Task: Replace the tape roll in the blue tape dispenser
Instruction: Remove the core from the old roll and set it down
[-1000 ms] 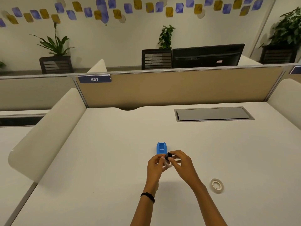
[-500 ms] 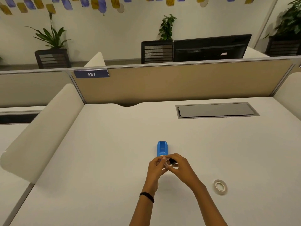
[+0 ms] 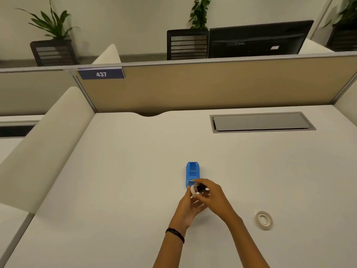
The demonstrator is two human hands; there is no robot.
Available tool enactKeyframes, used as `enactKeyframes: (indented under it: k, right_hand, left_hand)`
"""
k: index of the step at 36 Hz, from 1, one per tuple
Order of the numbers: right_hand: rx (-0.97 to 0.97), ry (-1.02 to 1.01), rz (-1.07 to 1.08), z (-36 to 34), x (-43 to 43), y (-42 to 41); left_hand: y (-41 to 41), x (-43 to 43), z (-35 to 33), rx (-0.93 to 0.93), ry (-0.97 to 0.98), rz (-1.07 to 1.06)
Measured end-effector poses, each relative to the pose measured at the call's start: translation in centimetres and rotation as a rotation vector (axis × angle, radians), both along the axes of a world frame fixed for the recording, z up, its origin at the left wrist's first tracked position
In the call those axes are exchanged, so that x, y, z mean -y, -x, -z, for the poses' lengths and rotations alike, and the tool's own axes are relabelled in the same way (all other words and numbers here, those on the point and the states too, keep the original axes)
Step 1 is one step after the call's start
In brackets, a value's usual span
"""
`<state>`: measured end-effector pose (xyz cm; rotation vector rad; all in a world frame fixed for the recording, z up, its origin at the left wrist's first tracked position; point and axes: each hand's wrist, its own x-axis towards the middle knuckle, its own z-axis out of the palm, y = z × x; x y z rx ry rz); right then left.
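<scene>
Where partitions enclose it, white desk (image 3: 116, 190) bears dispenser (image 3: 192, 172).

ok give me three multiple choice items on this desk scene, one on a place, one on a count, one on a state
1. Where does the loose white tape roll lie on the white desk?
A. right of the person's right forearm
B. inside the dispenser
C. on the grey cable hatch

2. How many white tape rolls are in view?
A. one
B. two
C. four

3. What state is the small blue plastic tape dispenser in?
A. holding a full roll
B. its cradle open with no roll in it
C. lying on the floor

Key: 1 A, the loose roll lies flat on the desk right of the forearm. 2 B, one lies on the desk and the held white roll with a black core is between the left hand and right hand. 3 B, the dispenser's cradle shows only blue inside.
</scene>
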<state>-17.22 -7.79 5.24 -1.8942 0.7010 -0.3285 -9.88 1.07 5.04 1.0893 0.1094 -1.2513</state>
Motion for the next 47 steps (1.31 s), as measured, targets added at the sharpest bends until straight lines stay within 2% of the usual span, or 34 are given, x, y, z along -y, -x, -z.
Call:
enactKeyframes:
  k: [5,26,28,32,36,47]
  right_hand:
    - [0.019,-0.024,0.006,0.0,0.0,-0.4]
    - [0.013,-0.091,0.082,1.3,1.9,0.2]
    - [0.011,-0.048,0.111,1.7,2.8,0.7]
    - [-0.011,0.004,0.214,2.8,5.0,1.7]
    - [-0.028,0.031,0.324,3.7,7.7,2.5]
    - [-0.068,0.130,0.480,3.9,13.5,1.6]
  left_hand:
    - [0.1,0.7,0.4,-0.180,0.086,-0.094]
    - [-0.4,1.4,2.9,-0.230,-0.020,-0.103]
    - [-0.5,1.3,3.0,-0.192,-0.049,-0.067]
    - [-0.9,1.3,3.6,0.004,-0.141,0.015]
    - [-1.2,1.0,4.1,0.135,-0.150,0.082]
    - [-1.4,0.8,4.0,0.214,-0.133,0.195]
